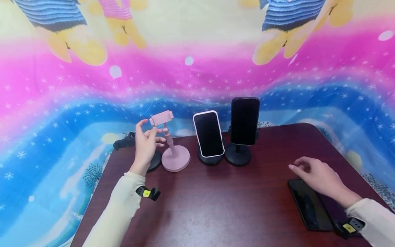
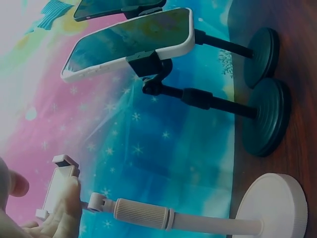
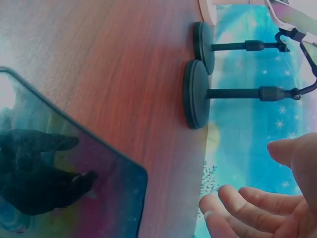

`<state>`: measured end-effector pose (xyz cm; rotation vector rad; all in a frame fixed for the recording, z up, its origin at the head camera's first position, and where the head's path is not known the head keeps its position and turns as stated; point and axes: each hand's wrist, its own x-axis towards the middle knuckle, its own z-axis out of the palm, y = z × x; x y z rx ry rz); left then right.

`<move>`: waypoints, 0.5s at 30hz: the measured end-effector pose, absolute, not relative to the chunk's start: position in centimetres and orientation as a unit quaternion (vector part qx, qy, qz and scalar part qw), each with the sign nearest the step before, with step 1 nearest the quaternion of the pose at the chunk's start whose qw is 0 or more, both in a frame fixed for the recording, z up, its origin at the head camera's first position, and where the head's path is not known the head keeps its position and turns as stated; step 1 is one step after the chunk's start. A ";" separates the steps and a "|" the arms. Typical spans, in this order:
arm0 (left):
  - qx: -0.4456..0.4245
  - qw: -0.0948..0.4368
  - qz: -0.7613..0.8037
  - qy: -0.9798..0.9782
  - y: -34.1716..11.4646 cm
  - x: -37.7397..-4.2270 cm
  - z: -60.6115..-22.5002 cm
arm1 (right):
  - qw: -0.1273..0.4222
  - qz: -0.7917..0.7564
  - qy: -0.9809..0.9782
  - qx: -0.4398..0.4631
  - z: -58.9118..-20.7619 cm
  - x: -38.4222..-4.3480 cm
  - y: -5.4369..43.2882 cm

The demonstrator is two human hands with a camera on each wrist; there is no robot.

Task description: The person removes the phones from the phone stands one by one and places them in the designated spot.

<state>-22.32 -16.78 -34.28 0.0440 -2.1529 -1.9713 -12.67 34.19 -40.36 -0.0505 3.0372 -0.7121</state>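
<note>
Pink stand (image 1: 176, 160) upright on surface (image 1: 216, 202), left of white phone (image 1: 210, 133) in black stand (image 1: 210, 161). Left grip (image 1: 145, 144) at pink holder (image 1: 162, 118): digits parted, not closed on it; contact, cannot tell. Right grip (image 1: 322, 176) near far end of flat phone (image 1: 308, 207), apart from it: thumb clear of loosely bent fingers, holding nothing.

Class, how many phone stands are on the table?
4: the pink stand; to its right, the black stand holding the white-framed smartphone, then the black stand holding the black smartphone; leftmost, another black stand, partly hidden behind the left hand.
</note>
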 end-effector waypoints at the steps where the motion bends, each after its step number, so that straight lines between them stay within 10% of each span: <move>1: 0.015 0.116 -0.673 -0.730 -16.8 -22.3 -34.3 | 0.008 -0.228 0.973 -0.017 -40.2 -12.7 34.0; 15: -0.011 0.133 -0.662 -0.737 -15.9 -20.5 -34.5 | -0.034 -0.263 0.963 -0.045 -38.1 -12.3 31.1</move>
